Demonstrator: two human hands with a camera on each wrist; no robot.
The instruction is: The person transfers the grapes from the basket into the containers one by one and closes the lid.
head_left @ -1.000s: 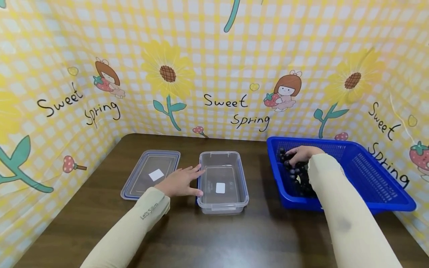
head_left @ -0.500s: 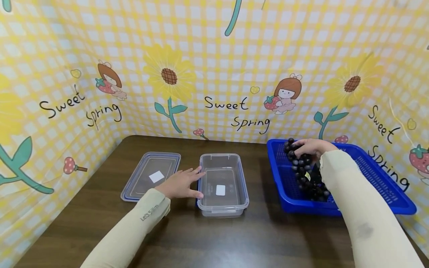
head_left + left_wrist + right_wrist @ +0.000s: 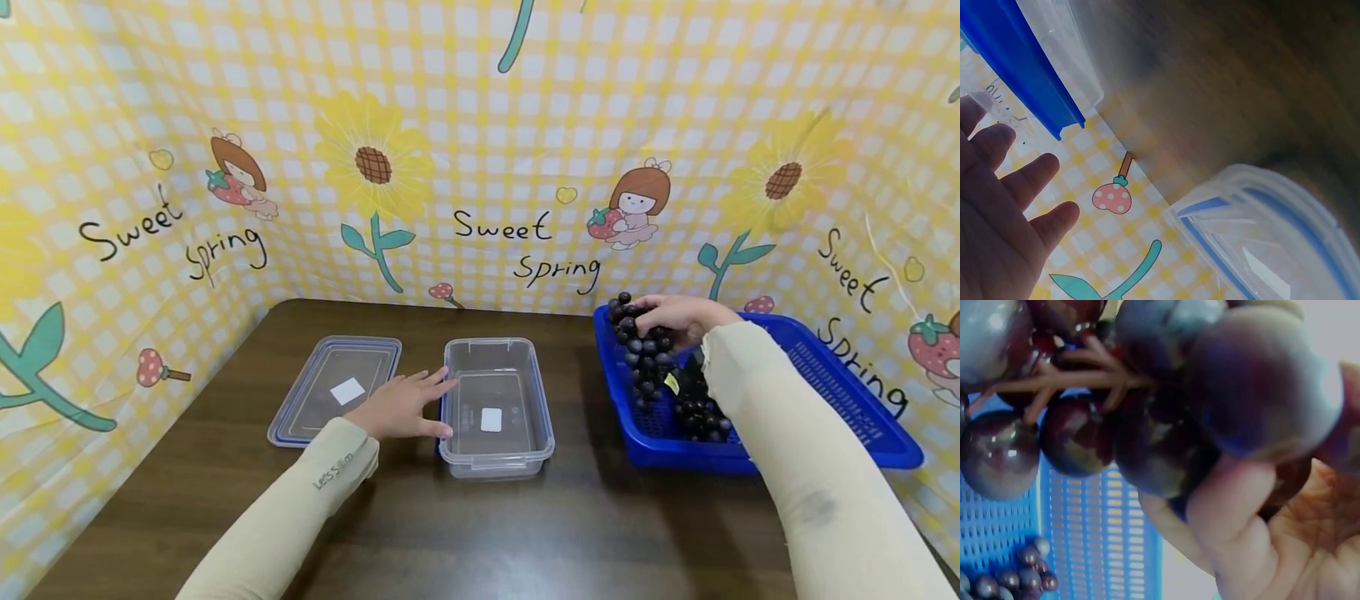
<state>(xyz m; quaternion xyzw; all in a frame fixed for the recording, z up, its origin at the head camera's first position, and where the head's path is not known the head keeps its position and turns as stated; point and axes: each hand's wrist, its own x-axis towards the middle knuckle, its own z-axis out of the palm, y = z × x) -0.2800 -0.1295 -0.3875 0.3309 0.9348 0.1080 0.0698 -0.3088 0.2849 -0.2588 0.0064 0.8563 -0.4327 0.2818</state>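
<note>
My right hand [image 3: 675, 317] grips the top of a bunch of dark purple grapes [image 3: 647, 354], lifted at the left side of the blue basket [image 3: 825, 367]. In the right wrist view, the curled fingers [image 3: 1229, 512] sit under the grapes and a brown stem shows. More grapes [image 3: 701, 417] lie in the basket beneath, partly hidden by the sleeve. With fingers spread, my left hand [image 3: 405, 407] rests at the left rim of a clear plastic container [image 3: 495, 383]. The left wrist view shows those fingers straight beside the container's blue edge [image 3: 1029, 69].
Left of the container, a clear lid [image 3: 322, 408] with a blue seal lies on the brown wooden table [image 3: 480, 542]. A yellow checked cloth [image 3: 480, 150] hangs around the back and sides of the table.
My right hand has raised the grape bunch out of the pile, and the bunch has shifted left to the basket's rim. The left hand has stayed at the container.
</note>
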